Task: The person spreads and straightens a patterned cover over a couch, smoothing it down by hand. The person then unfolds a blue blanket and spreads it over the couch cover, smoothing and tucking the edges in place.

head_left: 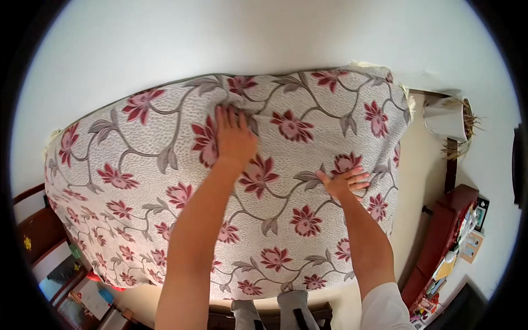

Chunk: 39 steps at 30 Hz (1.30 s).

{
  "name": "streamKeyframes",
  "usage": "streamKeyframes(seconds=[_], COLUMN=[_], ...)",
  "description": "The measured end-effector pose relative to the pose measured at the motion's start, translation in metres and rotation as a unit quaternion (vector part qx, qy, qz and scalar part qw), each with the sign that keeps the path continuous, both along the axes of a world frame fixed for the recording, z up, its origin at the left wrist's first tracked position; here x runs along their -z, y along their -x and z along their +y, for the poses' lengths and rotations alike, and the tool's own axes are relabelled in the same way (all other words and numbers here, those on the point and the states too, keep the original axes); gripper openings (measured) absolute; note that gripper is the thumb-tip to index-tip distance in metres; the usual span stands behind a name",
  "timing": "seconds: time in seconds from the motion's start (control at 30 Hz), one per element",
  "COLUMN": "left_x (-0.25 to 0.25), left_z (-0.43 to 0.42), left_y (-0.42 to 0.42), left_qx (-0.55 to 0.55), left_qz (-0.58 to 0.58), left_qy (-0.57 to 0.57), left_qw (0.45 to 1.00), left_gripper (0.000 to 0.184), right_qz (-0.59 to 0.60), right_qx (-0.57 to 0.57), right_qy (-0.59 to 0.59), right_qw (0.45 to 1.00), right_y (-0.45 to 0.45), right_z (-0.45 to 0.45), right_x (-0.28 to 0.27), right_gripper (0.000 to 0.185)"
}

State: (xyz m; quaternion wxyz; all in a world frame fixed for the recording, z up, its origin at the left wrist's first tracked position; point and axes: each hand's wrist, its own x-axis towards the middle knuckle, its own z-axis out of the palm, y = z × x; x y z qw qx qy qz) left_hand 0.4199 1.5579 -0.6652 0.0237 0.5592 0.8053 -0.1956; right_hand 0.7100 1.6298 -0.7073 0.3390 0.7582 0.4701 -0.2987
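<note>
A large floral cover (308, 170), pale with dark red flowers and grey leaves, is spread wide before me. My left hand (235, 137) lies on it near the middle, palm down, fingers stretched toward the far edge. Small wrinkles show in the cloth by its fingertips. Farther right and nearer to me, my right hand (344, 183) rests flat on the same cover with its fingers spread. Neither hand grips anything. What lies under the cover is hidden.
A white wall (264, 38) runs along the far edge. At right stand a white pot (444, 118) with dry plant stems and a dark red cabinet (437, 242) with papers and small items on top. Dark wooden furniture (37, 236) is at left.
</note>
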Motion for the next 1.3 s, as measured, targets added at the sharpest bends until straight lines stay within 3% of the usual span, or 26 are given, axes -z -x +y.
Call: streamKeyframes(seconds=[0.07, 0.17, 0.23, 0.3, 0.37, 0.43, 0.53, 0.6, 0.63, 0.7, 0.73, 0.77, 0.83, 0.87, 0.9, 0.93, 0.97, 1.0, 1.03, 1.07, 1.1, 1.17, 1.2, 1.23, 1.3], left_x=[0.008, 0.003, -0.011, -0.010, -0.012, 0.004, 0.046, 0.056, 0.057, 0.058, 0.055, 0.050, 0.048, 0.041, 0.017, 0.027, 0.055, 0.061, 0.035, 0.013, 0.018, 0.057, 0.046, 0.035, 0.094], left_z=[0.005, 0.003, -0.019, -0.074, -0.133, -0.177, -0.195, -0.194, -0.196, -0.192, -0.190, -0.194, -0.204, -0.209, -0.212, -0.230, -0.266, -0.301, -0.320, -0.339, -0.371, -0.446, -0.454, -0.464, -0.560], left_y=[0.008, -0.003, -0.044, -0.106, -0.197, -0.261, -0.292, -0.287, -0.288, -0.294, -0.296, -0.300, -0.304, -0.308, -0.316, -0.325, -0.336, -0.342, -0.362, -0.384, -0.399, -0.431, -0.435, -0.440, -0.455], left_qx=[0.009, -0.012, -0.024, 0.018, -0.076, -0.155, -0.130, -0.125, -0.128, -0.125, -0.128, -0.132, -0.114, -0.106, -0.098, -0.092, -0.091, -0.089, -0.097, -0.174, -0.268, -0.495, -0.668, -0.811, -0.885], left_qz=[0.013, -0.081, -0.209, -0.241, -0.312, -0.436, -0.393, -0.395, -0.382, -0.359, -0.349, -0.340, -0.333, -0.325, -0.307, -0.309, -0.303, -0.293, -0.255, -0.234, -0.211, -0.034, -0.045, -0.057, -0.201], left_qy=[-0.006, -0.071, -0.242, -0.264, -0.188, 0.012, 0.205, 0.235, 0.232, 0.215, 0.205, 0.204, 0.113, 0.067, 0.028, -0.037, -0.099, -0.159, -0.219, -0.211, -0.205, -0.237, -0.192, -0.136, -0.216], left_qw=[1.000, 0.994, 0.947, 0.934, 0.928, 0.887, 0.887, 0.879, 0.885, 0.899, 0.905, 0.908, 0.929, 0.937, 0.946, 0.946, 0.943, 0.938, 0.937, 0.933, 0.918, 0.835, 0.718, 0.567, 0.359], left_gripper=[0.064, 0.058, 0.054, 0.064, 0.094, 0.129, 0.150, 0.155, 0.153, 0.153, 0.153, 0.154, 0.155, 0.155, 0.134, 0.124, 0.113, 0.103, 0.082, 0.084, 0.081, 0.079, 0.077, 0.076, 0.068], right_qz=[0.017, 0.035, 0.048, 0.061, 0.071, 0.102, 0.143, 0.173, 0.171, 0.217, 0.236, 0.338, 0.391, 0.375, 0.360, 0.282, 0.265, 0.195, 0.129, 0.191, 0.199, 0.243, 0.285, 0.321, 0.286], right_qx=[0.005, 0.013, 0.016, 0.020, 0.021, 0.021, 0.009, -0.002, -0.007, -0.200, -0.294, -0.376, -0.390, -0.317, -0.243, -0.232, -0.028, 0.040, 0.112, 0.335, 0.463, 0.618, 0.655, 0.689, 0.699], right_qy=[-0.005, -0.007, -0.004, -0.001, -0.001, -0.028, -0.093, -0.106, -0.197, -0.291, -0.336, -0.392, -0.354, -0.371, -0.384, -0.493, -0.365, -0.378, -0.388, -0.323, -0.222, -0.110, -0.105, -0.100, -0.164], right_qw=[1.000, 0.999, 0.999, 0.998, 0.997, 0.994, 0.985, 0.979, 0.965, 0.910, 0.863, 0.769, 0.755, 0.789, 0.815, 0.790, 0.892, 0.904, 0.906, 0.864, 0.835, 0.740, 0.692, 0.642, 0.635], right_y=[0.001, -0.003, -0.003, -0.005, -0.009, -0.016, -0.026, -0.032, -0.030, -0.068, -0.092, -0.126, -0.196, -0.240, -0.290, -0.351, -0.393, -0.450, -0.508, -0.572, -0.566, -0.562, -0.560, -0.564, -0.558], right_z=[0.002, 0.000, 0.002, 0.003, 0.001, -0.004, -0.013, -0.019, -0.032, -0.070, -0.089, -0.107, -0.140, -0.154, -0.167, -0.182, -0.174, -0.201, -0.229, -0.257, -0.263, -0.275, -0.286, -0.296, -0.304], right_x=[-0.006, -0.013, -0.017, -0.019, -0.016, -0.016, -0.010, -0.017, -0.018, 0.000, 0.008, 0.005, -0.025, -0.028, -0.017, 0.009, -0.021, -0.005, 0.012, 0.055, 0.032, 0.018, 0.024, 0.031, 0.035], right_gripper=[0.157, 0.159, 0.160, 0.160, 0.161, 0.161, 0.158, 0.157, 0.136, 0.112, 0.101, 0.066, 0.062, 0.059, 0.056, 0.050, 0.048, 0.057, 0.066, 0.076, 0.079, 0.081, 0.080, 0.079, 0.072])
